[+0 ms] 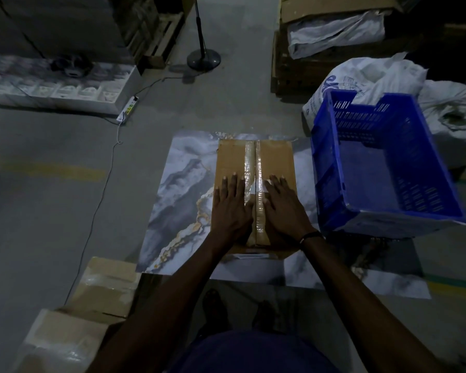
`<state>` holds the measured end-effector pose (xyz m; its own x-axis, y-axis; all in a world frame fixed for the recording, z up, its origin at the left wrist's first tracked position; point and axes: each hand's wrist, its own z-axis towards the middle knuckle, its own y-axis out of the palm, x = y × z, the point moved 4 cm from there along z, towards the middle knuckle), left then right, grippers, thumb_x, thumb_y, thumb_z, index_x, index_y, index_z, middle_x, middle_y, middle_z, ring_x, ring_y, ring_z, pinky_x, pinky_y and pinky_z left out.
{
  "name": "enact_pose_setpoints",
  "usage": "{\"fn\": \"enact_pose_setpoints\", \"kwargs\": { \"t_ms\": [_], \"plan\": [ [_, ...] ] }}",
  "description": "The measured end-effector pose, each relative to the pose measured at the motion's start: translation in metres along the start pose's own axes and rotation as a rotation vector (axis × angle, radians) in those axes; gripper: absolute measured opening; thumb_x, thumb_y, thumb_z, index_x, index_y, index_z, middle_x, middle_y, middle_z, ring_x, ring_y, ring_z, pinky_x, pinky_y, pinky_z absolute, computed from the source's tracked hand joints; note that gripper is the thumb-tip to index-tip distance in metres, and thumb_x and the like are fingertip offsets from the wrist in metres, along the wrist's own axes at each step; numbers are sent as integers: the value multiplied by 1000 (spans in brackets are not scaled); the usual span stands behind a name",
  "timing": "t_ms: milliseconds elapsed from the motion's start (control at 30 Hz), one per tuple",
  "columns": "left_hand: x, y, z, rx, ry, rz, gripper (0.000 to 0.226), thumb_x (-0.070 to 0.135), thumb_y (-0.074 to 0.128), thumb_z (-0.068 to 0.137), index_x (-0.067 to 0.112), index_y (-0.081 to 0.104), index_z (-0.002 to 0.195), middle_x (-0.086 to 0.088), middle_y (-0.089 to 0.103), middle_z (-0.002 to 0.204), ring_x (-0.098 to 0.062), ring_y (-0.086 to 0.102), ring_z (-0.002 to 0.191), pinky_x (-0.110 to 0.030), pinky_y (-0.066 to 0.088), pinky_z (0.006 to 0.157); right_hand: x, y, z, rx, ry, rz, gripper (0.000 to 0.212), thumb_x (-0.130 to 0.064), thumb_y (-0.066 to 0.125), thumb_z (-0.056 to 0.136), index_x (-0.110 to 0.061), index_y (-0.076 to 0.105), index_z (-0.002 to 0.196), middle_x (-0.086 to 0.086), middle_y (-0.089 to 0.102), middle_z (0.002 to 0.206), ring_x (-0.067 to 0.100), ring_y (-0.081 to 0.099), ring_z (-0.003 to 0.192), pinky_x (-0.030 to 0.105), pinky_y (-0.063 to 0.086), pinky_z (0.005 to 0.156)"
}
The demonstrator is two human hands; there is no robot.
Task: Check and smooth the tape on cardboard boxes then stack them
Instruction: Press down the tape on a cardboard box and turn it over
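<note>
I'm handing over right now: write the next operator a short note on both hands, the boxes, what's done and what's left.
Left hand: flat, fingers straight, pressing the box top just left of the tape.
Right hand: flat, pressing just right of the tape.
Box: closed, lying on the marble-patterned sheet, clear tape running along its centre seam. A blue crate stands to its right.
Other boxes: taped ones sit on the floor at lower left.
Done: box taped, smoothing under way.
Left: finish checking the tape's far end, then stack this box with the others.
</note>
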<state>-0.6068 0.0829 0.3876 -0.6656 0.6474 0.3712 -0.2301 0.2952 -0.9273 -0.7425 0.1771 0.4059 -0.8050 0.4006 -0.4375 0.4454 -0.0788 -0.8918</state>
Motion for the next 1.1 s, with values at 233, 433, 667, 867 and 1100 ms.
{"fn": "enact_pose_setpoints", "kwargs": {
  "t_ms": [233,433,667,867,1100],
  "plan": [
    [-3,4,-25,63,26,30,67,49,23,107,18,7,164,-4,-3,171,-23,-11,157,-34,-16,123,-1,14,-22,10,24,-48,59,-35,34,109,-23,14,163,1,0,171,22,-6,157,47,10,127],
    [6,-4,-36,-7,14,-34,72,54,9,102,16,9,164,-5,-1,171,-23,-11,156,-45,2,128,-5,5,-32,18,18,5,56,-35,40,108,-21,26,160,2,12,170,21,5,158,42,15,126],
    [22,5,-73,-1,91,-38,57,45,26,109,18,29,160,-3,16,169,-23,5,157,-44,13,126,-16,11,-61,86,26,-15,44,-31,48,106,-21,49,149,4,35,163,22,23,155,41,23,123],
    [20,-3,-78,-3,116,-114,57,47,29,109,19,32,159,-2,17,169,-21,5,157,-40,11,125,-13,7,-71,118,4,50,42,-30,52,105,-20,53,146,4,39,161,20,27,153,41,34,121],
    [-4,-4,-123,128,146,-175,55,44,29,109,17,43,154,0,30,165,-18,22,154,-36,38,116,-12,-2,-111,191,2,118,32,-25,59,103,-18,65,134,2,51,152,17,41,145,32,34,114]
  ]
}}
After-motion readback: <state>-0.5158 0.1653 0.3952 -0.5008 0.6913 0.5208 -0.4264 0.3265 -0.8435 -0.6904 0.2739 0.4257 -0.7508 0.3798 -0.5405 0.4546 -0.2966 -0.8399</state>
